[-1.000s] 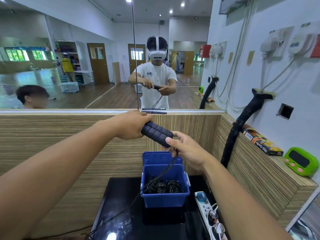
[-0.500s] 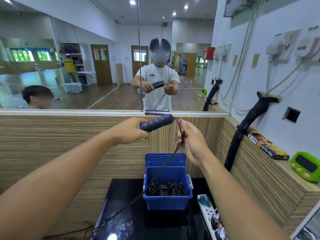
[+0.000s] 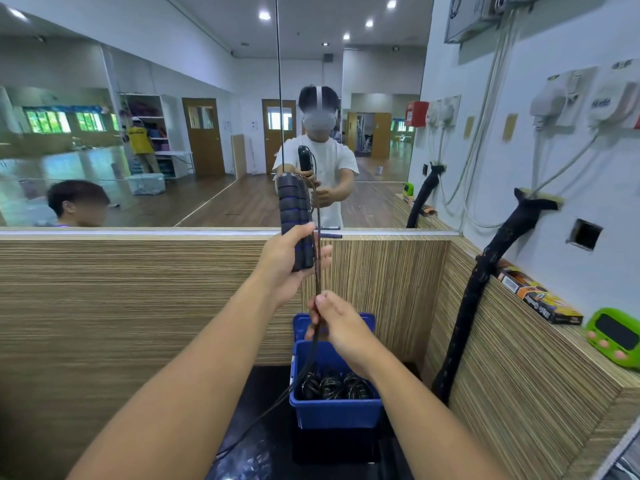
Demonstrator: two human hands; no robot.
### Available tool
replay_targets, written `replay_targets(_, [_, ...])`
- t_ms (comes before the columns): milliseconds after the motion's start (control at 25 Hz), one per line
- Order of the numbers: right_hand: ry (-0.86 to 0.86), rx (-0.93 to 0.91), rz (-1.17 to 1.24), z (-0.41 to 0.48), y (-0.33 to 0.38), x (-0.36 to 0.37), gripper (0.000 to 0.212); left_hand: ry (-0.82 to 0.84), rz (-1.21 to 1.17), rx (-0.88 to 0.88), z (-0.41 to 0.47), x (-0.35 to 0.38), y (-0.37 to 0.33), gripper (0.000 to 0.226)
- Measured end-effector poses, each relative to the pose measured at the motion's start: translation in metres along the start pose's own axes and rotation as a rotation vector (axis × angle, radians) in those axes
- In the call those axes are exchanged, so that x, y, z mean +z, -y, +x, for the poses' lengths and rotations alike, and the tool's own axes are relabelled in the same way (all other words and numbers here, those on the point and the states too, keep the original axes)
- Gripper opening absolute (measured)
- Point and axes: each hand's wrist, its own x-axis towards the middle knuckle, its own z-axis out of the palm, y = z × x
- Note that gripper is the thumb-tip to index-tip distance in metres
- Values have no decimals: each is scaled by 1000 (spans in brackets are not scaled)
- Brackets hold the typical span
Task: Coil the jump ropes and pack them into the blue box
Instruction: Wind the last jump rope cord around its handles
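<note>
A wide wall mirror [image 3: 138, 168] fills the back of the scene. Below it, a striped wood-grain partition [image 3: 121, 306] is set around a glossy black desk [image 3: 263, 445]. A black padded tube [image 3: 478, 282] is seen rising along the right-hand side of the partition. On the ledge beside the tube, a flat orange-and-black carton [image 3: 533, 296] and a rounded green timer [image 3: 614, 336] are laid, well apart from the work.

A blue plastic box [image 3: 334, 414] is stood on the desk near the back partition, with its lid [image 3: 300, 323] tilted up behind it. Part of the lid and the box's right rim are covered by the right forearm and hand. Several coiled black ropes [image 3: 332, 386] are packed in a row inside the box.

A black jump rope [image 3: 318, 282] is held above the box. Its two ribbed black foam handles [image 3: 294, 206], ringed with blue, are held together and upright. Its thin dark cord [image 3: 310, 355] is run down beside them, past the box's left rim and onto the desk at lower left.

The left hand [image 3: 282, 261] is clamped round the lower part of both handles, with the thumb across the front. The right hand [image 3: 341, 327], just below it, is closed on the cord, which is pinched between thumb and fingers.
</note>
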Motion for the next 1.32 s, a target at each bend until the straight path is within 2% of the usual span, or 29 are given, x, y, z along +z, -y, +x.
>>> replay_targets(120, [34, 36, -15, -6, 0, -4, 36, 63, -15, -37, -2, 4, -2, 26])
replay_targets(240, [127, 104, -122, -16, -9, -11, 35, 32, -37, 11, 2, 4, -11, 14])
replay_targets(280, [136, 120, -198, -20, -15, -13, 32, -13, 42, 42, 6, 0, -16, 15])
replay_targets(320, [127, 125, -277, -23, -19, -15, 29, -64, 203, 75, 10, -5, -21, 19])
replay_targets(400, [74, 99, -380, -27, -21, -20, 25, -112, 699, 109, 15, -22, -28, 34])
replay_targets(520, [-23, -63, -569, -24, -4, -28, 20, 5, 1385, 64, 3, -42, -26, 58])
replay_targets(600, [-41, -153, -656, -20, 17, -32, 13, 122, 1572, 68, -10, -49, -19, 56])
replay_targets(760, [-39, -330, -839, -13, 53, -42, 11, 284, 1600, 86, -33, -56, -13, 31])
replay_targets(920, [13, -391, -905, -9, 65, -49, 16, 449, 1619, 69, -40, -70, -22, 33])
replay_targets(1080, [-80, -462, -792, -3, 77, -56, 11, 596, 1369, 74, -51, -83, -33, 37])
replay_targets(1200, [-49, -431, -690, 3, 83, -54, 8, 589, 1201, 135, -61, -77, -33, 32])
replay_targets(1320, [-1, -339, -462, 9, 85, -48, 7, 472, 1167, 206, -69, -67, -39, 28])
